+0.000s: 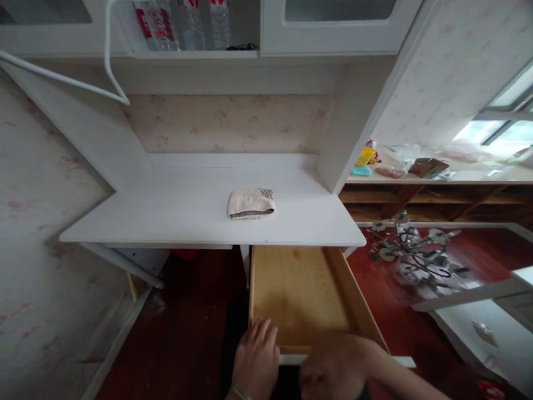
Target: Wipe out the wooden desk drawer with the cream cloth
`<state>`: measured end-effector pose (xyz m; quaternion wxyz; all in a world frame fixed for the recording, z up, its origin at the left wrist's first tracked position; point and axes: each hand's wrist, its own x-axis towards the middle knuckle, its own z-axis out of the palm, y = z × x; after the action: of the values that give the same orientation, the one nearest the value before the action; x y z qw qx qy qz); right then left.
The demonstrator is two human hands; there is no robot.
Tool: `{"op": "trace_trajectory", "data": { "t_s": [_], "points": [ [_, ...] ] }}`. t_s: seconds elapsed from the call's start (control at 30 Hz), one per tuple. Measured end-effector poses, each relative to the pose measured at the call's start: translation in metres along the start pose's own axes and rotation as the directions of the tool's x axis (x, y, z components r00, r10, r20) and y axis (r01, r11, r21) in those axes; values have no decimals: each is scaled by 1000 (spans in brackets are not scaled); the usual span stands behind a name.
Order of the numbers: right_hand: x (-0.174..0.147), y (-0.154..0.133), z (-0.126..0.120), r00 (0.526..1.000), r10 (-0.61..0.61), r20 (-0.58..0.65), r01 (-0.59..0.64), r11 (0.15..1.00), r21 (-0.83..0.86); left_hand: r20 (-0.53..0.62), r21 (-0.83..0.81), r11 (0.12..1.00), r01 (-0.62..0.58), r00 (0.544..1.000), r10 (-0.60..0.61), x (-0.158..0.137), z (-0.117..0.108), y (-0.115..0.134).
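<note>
A wooden drawer (300, 294) is pulled out from under the white desk (187, 205), its bare bottom showing. My left hand (257, 355) lies over the drawer's front left corner, with its fingers close together and bent over the edge. In front of the drawer's front panel (291, 359) is my right hand (333, 366), blurred and curled into a fist. What its fingers hold, if anything, is hidden. On the desktop lies a folded beige cloth (251, 203) with dark print and a grey inner side, out of reach of both hands.
Above the desk, a shelf cabinet (195, 54) holds several plastic bottles (194, 28). A white metal rod (70, 80) juts in at upper left. To the right, a chandelier (416, 250) lies on the red floor below a cluttered low shelf unit (416, 180). White furniture (470, 322) stands lower right.
</note>
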<state>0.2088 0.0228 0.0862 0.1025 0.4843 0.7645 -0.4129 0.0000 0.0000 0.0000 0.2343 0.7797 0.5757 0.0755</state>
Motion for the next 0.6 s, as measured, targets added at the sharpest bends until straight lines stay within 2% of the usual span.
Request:
{"op": "trace_trajectory", "data": {
  "t_s": [0.03, 0.07, 0.1, 0.13, 0.17, 0.23, 0.3, 0.33, 0.43, 0.6],
  "points": [
    [9, -13, -27, 972, -219, 90, 215, 975, 51, 26, -5, 1000, 10, 1000, -10, -1, 2, 0],
    [22, -25, -53, 927, -365, 89, 356, 929, 104, 53, -10, 1000, 24, 998, -23, -1, 3, 0],
    [40, -36, -77, 902, -430, 35, 424, 898, 115, 79, -14, 999, 43, 996, -42, -2, 3, 0],
    [61, -45, -99, 899, -431, -83, 436, 897, 65, 101, -16, 998, 66, 993, -64, -3, 4, 1],
    [86, -51, -119, 893, -397, -213, 403, 915, -16, 122, -17, 996, 90, 989, -87, -4, 3, 2],
    [137, -59, -150, 853, -304, -425, 240, 950, -198, 166, -19, 992, 128, 978, -123, -7, 2, 5],
    [184, -62, -172, 825, -236, -514, 63, 942, -331, 218, -20, 987, 158, 964, -150, -10, 2, 8],
    [203, -63, -180, 821, -179, -542, -35, 932, -361, 250, -17, 986, 167, 956, -157, -11, 2, 9],
    [241, -61, -194, 805, -108, -583, -144, 918, -369, 314, 3, 984, 179, 934, -171, -11, 6, 11],
    [257, -50, -191, 776, -90, -624, -222, 887, -404, 373, 19, 985, 173, 912, -168, -6, 8, 11]
  ]
}}
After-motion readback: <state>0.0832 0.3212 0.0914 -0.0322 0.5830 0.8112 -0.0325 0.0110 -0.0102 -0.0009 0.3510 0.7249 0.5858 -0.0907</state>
